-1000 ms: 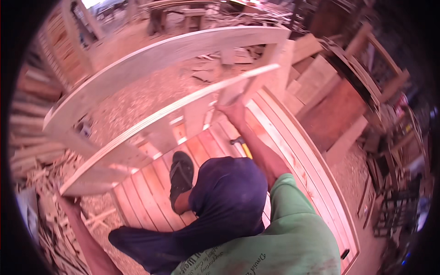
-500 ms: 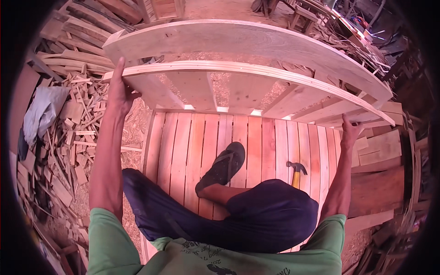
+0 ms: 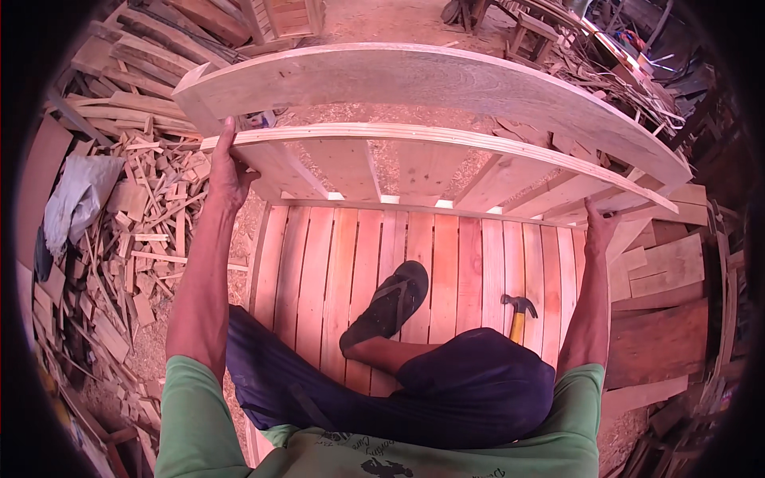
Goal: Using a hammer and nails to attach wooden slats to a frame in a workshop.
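The person is holding a large curved frame of pale wooden boards (image 3: 430,147), two long arched planks joined by short cross pieces, and is standing it on edge over a platform of reddish wooden slats (image 3: 478,263). The left hand (image 3: 227,171) is gripping the near arched plank at its left end, fingers curled over the top edge and thumb pressing underneath, so it is closed on the wood. The right hand (image 3: 599,227) is reaching up to the plank's right end, where the arch is dipping toward the platform; its fingers are wrapping the lower edge, though how tightly they are closing cannot be told from here. The frame is spanning almost the whole width between the two arms, with its lower cross pieces meeting the far edge of the slats. A foot in a dark rubber sandal (image 3: 390,303) is resting on the platform, and a steel claw hammer with a yellow handle (image 3: 518,315) is lying on the slats just beside the right knee. A heap of pale wood offcuts (image 3: 143,223) is lying to the left. To handle this well, both hands should be keeping equal pressure at the ends so the arch is not twisting, and the frame's foot should be staying seated against the platform edge while it is steadied.
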Motion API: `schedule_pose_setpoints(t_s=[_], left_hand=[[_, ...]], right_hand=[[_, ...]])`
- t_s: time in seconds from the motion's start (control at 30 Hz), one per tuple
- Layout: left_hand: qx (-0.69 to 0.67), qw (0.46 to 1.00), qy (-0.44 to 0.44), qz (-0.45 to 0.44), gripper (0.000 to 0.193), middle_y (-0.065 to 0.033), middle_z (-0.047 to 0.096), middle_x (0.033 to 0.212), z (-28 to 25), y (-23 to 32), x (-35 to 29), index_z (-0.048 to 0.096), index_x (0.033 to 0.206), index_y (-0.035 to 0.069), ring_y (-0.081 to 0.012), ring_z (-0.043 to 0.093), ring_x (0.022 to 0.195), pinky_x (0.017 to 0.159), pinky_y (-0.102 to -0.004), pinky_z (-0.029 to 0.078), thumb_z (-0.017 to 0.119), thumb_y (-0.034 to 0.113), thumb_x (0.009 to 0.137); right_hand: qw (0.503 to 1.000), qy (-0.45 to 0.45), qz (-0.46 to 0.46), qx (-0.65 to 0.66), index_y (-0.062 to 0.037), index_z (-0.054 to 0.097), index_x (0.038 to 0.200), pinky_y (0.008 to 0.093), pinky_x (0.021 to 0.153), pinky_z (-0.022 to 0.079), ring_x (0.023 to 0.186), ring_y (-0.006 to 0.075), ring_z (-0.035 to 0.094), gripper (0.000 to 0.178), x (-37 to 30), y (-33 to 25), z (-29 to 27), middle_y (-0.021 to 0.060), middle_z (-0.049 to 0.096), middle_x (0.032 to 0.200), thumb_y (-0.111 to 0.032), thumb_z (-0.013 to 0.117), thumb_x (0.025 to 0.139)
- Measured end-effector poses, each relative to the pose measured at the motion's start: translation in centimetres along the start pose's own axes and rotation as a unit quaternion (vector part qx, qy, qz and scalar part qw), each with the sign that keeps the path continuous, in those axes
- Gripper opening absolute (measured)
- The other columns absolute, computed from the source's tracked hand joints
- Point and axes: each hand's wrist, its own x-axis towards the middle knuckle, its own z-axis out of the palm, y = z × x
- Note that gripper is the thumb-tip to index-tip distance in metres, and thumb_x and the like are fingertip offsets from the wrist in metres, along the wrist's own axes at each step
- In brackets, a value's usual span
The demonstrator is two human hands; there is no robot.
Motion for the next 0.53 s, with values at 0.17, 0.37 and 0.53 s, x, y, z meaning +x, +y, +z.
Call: schedule_pose_setpoints(t_s=[0.17,0.37,0.53], left_hand=[[0.012,1.0,0.013,-0.014,0.102,-0.0189,0.037,0.164,-0.6,-0.5,0.7,0.038,0.159,0.01,-0.0434,0.034,0.148,0.112,-0.0754,0.018,0.064,0.076,0.086],[0.015,1.0,-0.02,-0.016,0.072,-0.0074,0.061,0.137,-1.9,-1.0,3.0,0.058,0.14,0.015,-0.0244,0.058,0.123,0.09,-0.0489,0.048,0.067,0.066,0.09],[-0.018,0.994,-0.103,-0.034,0.063,-0.0043,0.063,0.139,0.3,-2.8,6.7,0.058,0.146,0.024,-0.0183,0.059,0.124,0.084,-0.0402,0.047,0.065,0.058,0.093]], right_hand=[[1.0,-0.026,0.011,-0.006,0.0068,0.04,0.144,0.0393,0.108,0.044,0.124,0.0279,0.057,0.084,0.1,0.4,1.1,0.0204,0.057,0.137,-0.024,0.09,0.083],[0.999,-0.005,-0.03,-0.044,0.0073,0.046,0.138,0.039,0.105,0.047,0.119,0.0288,0.06,0.08,0.9,2.4,1.0,0.0214,0.061,0.131,-0.026,0.091,0.081],[0.993,0.005,0.015,-0.119,0.0106,0.046,0.134,0.0436,0.101,0.05,0.115,0.0339,0.061,0.097,1.5,2.5,2.0,0.0258,0.062,0.127,-0.048,0.093,0.071]])
